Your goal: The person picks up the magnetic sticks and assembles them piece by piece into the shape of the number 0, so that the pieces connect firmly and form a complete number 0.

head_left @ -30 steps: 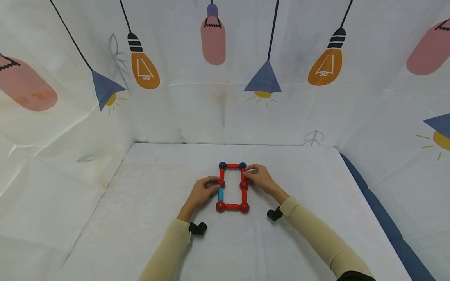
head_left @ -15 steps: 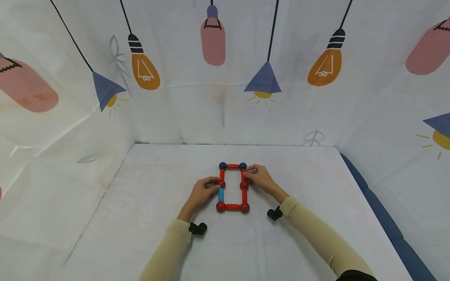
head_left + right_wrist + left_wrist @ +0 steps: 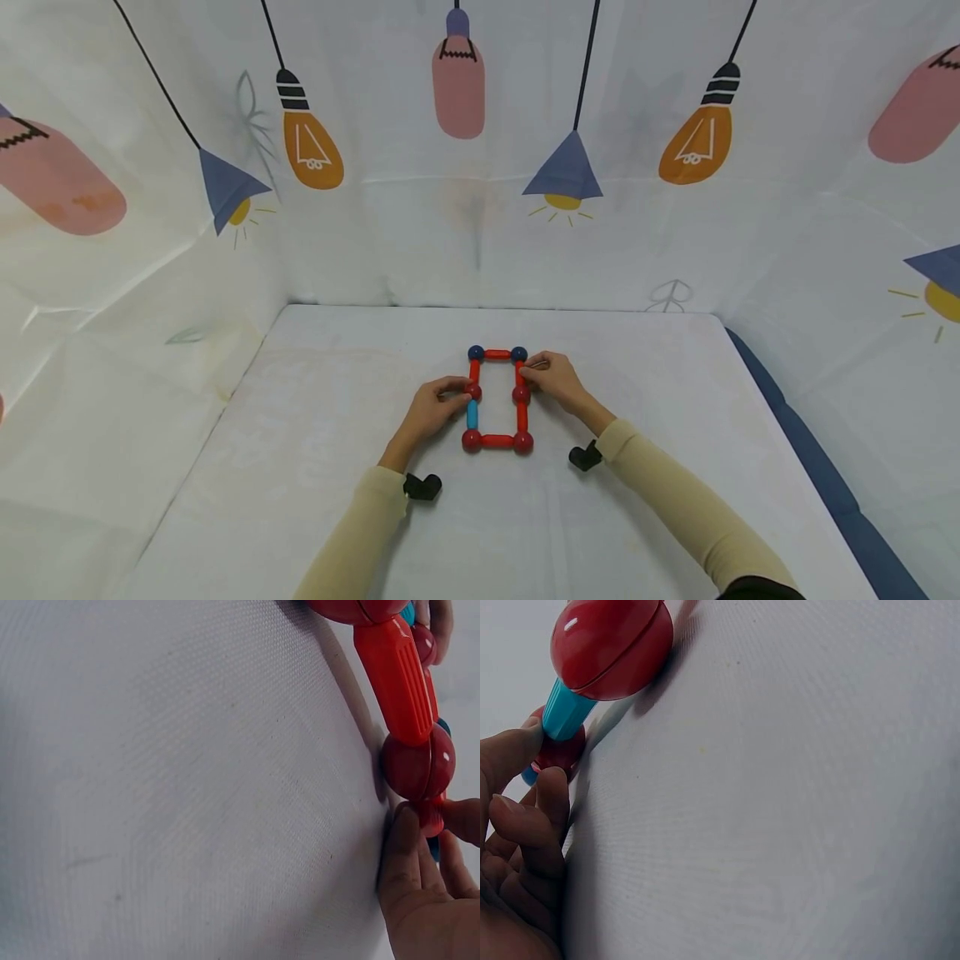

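A rectangular frame of magnetic-looking rods and balls lies on the white table. Dark blue balls [image 3: 476, 353] form its far corners; red balls [image 3: 471, 440] sit at the near corners and halfway along both long sides. Every rod is red except one light blue rod [image 3: 472, 415] on the near left. My left hand [image 3: 435, 406] pinches the middle-left red ball [image 3: 561, 754] beside the end of that blue rod. On the opposite side, my right hand [image 3: 557, 379] pinches the far right red rod [image 3: 429, 819], just beyond the middle-right red ball [image 3: 418, 761].
The white tabletop [image 3: 337, 367] stretches around the frame. Behind and beside it hangs a white sheet [image 3: 405, 242] printed with lamps and bulbs. Dark blue padding [image 3: 810, 467] runs along the right table edge. Black wrist mounts [image 3: 423, 487] hang below both sleeves.
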Tool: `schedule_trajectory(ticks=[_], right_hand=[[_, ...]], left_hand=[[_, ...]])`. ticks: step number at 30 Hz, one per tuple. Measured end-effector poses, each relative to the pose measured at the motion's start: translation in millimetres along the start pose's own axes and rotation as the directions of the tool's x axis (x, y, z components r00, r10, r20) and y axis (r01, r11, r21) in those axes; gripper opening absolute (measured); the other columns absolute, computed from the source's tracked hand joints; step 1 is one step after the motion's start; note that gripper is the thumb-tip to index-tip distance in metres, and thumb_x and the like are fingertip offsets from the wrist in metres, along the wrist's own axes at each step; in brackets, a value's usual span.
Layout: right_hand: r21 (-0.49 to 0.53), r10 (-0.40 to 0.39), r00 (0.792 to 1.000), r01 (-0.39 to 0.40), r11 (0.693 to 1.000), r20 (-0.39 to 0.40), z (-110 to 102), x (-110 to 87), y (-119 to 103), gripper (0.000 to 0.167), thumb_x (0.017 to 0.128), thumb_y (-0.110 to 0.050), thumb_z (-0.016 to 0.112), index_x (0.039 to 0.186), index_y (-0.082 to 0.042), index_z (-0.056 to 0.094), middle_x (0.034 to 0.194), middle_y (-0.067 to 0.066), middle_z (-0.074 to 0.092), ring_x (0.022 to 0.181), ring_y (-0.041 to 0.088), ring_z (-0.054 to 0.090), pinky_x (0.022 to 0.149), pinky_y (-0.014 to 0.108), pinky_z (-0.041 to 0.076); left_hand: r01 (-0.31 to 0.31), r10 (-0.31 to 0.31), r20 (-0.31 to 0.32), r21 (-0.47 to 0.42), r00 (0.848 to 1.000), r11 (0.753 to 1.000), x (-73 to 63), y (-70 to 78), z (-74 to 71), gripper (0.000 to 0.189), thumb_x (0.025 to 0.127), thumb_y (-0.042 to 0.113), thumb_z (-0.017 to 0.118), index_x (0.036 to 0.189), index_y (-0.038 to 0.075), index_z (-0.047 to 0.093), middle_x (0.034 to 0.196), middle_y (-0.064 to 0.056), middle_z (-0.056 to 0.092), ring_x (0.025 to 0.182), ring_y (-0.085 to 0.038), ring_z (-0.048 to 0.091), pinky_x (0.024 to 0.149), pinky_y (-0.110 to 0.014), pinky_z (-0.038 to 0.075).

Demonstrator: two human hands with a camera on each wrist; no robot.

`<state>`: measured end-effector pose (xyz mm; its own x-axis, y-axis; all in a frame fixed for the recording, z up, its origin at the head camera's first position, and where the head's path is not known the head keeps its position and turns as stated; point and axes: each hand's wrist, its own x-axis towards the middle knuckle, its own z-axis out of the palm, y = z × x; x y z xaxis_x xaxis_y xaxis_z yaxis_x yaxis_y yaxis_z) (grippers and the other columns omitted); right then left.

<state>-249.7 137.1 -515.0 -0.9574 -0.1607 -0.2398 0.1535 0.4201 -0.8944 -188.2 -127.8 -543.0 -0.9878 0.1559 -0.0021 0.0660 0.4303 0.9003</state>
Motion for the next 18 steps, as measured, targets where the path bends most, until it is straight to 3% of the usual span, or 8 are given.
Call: schedule_trajectory(ticks=[10, 14, 18], right_hand=[[-0.034, -0.01, 1.0, 0.01, 0.999, 0.002, -3, -1.8, 1, 0.027, 0.098, -0.017, 0.069, 0.118, 0.001, 0.066, 0.109, 0.018, 0.072, 0.085, 0.019, 0.071, 0.082, 0.033, 0.06], [-0.049, -0.011, 1.0, 0.011, 0.999, 0.007, -2, -1.9, 1, 0.026, 0.099, -0.017, 0.067, 0.119, 0.0, 0.067, 0.11, 0.017, 0.071, 0.087, 0.019, 0.07, 0.083, 0.033, 0.06], [-0.081, -0.022, 1.0, 0.022, 0.996, 0.011, -6, -3.7, 0, 0.027, 0.1, -0.019, 0.065, 0.121, -0.001, 0.066, 0.109, 0.016, 0.071, 0.088, 0.019, 0.068, 0.082, 0.031, 0.06]], left_hand=[[-0.006, 0.006, 0.01, 0.012, 1.0, 1.0, 2.5, -0.8, 1.6, 0.034, 0.099, 0.025, 0.07, 0.132, 0.015, 0.07, 0.13, -0.004, 0.071, 0.123, -0.023, 0.061, 0.105, -0.046, 0.051], [0.054, -0.052, 0.048, -0.056, 0.998, 0.997, -1.5, -0.9, -3.8, 0.041, 0.1, 0.024, 0.068, 0.141, 0.019, 0.063, 0.135, -0.006, 0.068, 0.101, -0.021, 0.069, 0.08, -0.034, 0.059], [0.109, -0.097, 0.084, -0.153, 0.992, 0.982, -6.3, -1.9, -16.9, 0.049, 0.101, 0.021, 0.067, 0.148, 0.018, 0.054, 0.14, -0.012, 0.064, 0.08, -0.022, 0.068, 0.058, -0.026, 0.054]])
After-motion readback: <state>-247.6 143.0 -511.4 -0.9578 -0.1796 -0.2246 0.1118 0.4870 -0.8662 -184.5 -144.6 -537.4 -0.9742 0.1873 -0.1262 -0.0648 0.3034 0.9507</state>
